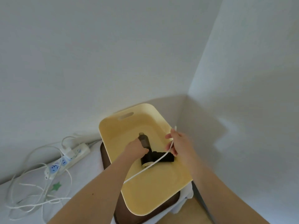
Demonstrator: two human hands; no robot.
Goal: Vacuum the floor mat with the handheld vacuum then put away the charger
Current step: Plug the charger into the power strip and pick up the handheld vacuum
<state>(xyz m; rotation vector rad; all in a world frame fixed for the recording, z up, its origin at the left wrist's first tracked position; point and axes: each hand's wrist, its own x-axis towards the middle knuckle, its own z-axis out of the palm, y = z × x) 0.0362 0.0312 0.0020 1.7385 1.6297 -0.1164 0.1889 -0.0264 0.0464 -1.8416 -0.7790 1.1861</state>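
A black handheld vacuum with a clear dust cup lies inside a pale yellow bin. My left hand reaches into the bin and grips the vacuum near the dust cup. My right hand is above the bin's right rim and pinches a white charger cable. The cable's free end sticks up past my fingers. Its other part runs down across the vacuum and out over the bin's left rim, behind my left forearm.
The bin rests on a dark brown stand in a corner of white walls. To the left, a white power strip with plugs and several tangled white cords lies on a white surface with a green star.
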